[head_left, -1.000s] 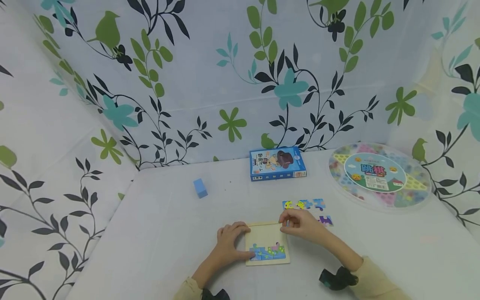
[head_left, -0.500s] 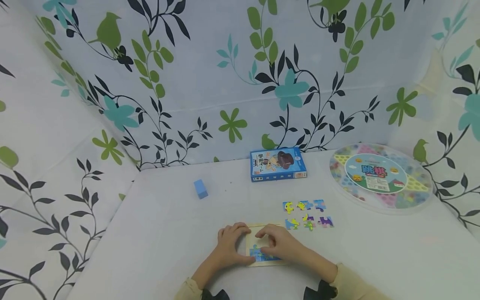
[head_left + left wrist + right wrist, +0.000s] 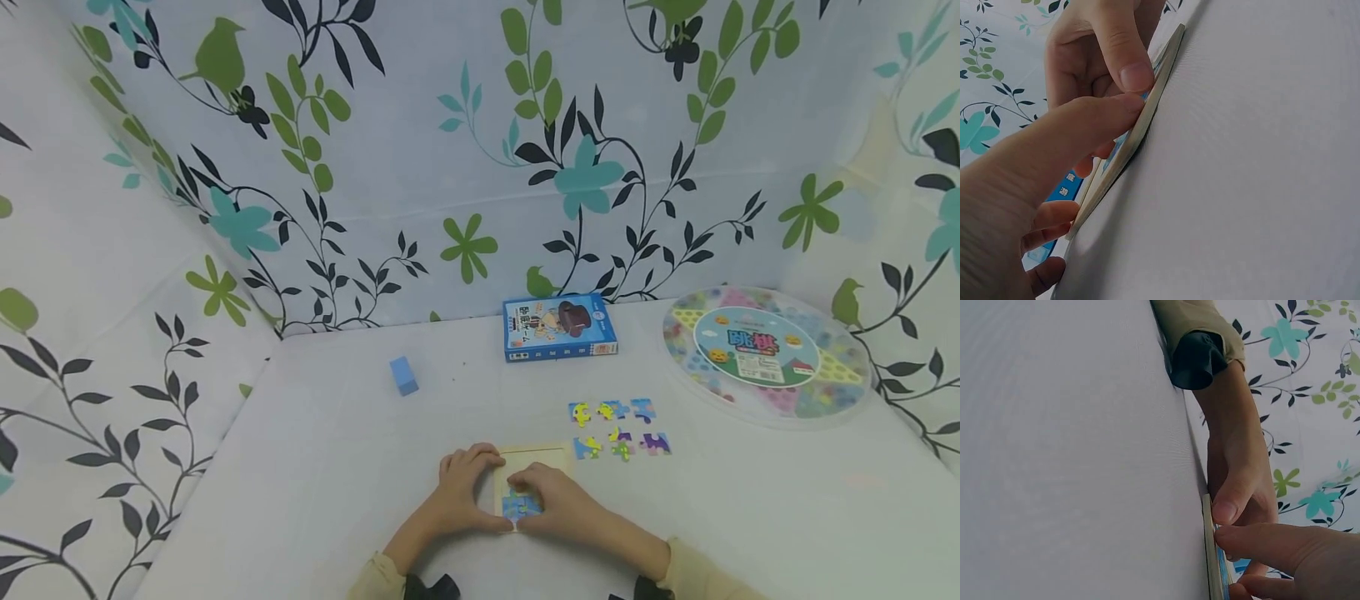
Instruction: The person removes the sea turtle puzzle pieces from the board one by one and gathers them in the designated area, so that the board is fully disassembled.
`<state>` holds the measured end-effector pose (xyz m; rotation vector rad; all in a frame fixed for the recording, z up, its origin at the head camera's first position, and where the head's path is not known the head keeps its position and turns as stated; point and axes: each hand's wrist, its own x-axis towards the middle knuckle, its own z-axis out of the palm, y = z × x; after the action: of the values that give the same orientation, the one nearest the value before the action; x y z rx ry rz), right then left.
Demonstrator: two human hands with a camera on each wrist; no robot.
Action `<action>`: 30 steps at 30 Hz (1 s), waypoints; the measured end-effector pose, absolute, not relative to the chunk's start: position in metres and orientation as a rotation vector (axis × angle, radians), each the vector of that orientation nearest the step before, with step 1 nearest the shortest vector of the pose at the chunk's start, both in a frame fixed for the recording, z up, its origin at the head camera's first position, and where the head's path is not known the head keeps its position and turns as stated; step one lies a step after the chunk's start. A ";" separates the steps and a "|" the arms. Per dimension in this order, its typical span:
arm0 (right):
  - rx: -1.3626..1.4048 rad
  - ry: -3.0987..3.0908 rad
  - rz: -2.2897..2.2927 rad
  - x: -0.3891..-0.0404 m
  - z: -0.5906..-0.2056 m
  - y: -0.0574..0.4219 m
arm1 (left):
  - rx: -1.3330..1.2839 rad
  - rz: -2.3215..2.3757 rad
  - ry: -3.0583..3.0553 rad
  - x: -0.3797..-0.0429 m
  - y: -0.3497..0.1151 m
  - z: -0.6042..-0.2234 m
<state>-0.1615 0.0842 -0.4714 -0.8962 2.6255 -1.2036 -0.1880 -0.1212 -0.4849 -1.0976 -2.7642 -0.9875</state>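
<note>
A small wooden puzzle tray (image 3: 536, 454) lies flat on the white table, with joined blue jigsaw pieces (image 3: 516, 505) along its near side. My left hand (image 3: 459, 493) holds the tray's left side, thumb at the near corner and fingers at the far one. Over the near right part is my right hand (image 3: 564, 505), its thumb and forefinger apart on the pieces. In the left wrist view its thumb (image 3: 1135, 75) presses by the tray edge (image 3: 1150, 115), close to my left thumb. What lies under the right palm is hidden. Several loose jigsaw pieces (image 3: 622, 450) lie beyond the tray, to the right.
A blue game box (image 3: 560, 327) rests at the back against the patterned cloth (image 3: 405, 167). Farther right lies a round, clear-cased board game (image 3: 765, 354). To the left is a small blue block (image 3: 403, 376).
My right hand has moved from the tray's far right corner down and left onto the joined pieces, uncovering loose pieces behind it. My left hand stays on the tray.
</note>
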 end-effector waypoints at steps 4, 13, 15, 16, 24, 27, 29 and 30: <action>-0.876 2.684 -1.166 -0.161 -0.471 0.081 | -1.088 -0.964 -2.776 -0.190 -0.121 -0.485; -0.853 2.676 -1.224 -0.161 -0.471 0.078 | -1.074 -0.970 -2.775 -0.191 -0.123 -0.486; -0.856 2.649 -1.263 -0.160 -0.471 0.079 | -1.077 -0.973 -2.778 -0.190 -0.122 -0.487; -0.857 2.641 -1.274 -0.159 -0.471 0.080 | -1.077 -0.970 -2.779 -0.189 -0.122 -0.488; -0.843 2.607 -1.312 -0.159 -0.472 0.082 | -1.093 -0.981 -2.760 -0.189 -0.122 -0.488; -0.845 2.598 -1.324 -0.159 -0.472 0.082 | -1.091 -0.963 -2.763 -0.189 -0.122 -0.489; -0.846 2.598 -1.329 -0.160 -0.473 0.082 | -1.092 -0.952 -2.766 -0.189 -0.122 -0.489; -0.842 2.599 -1.329 -0.160 -0.473 0.082 | -1.094 -0.950 -2.766 -0.189 -0.122 -0.489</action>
<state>-0.1598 0.0820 -0.4729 -0.8420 2.5988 -1.3294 -0.1888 -0.1222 -0.4889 -1.0943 -2.7655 -0.9497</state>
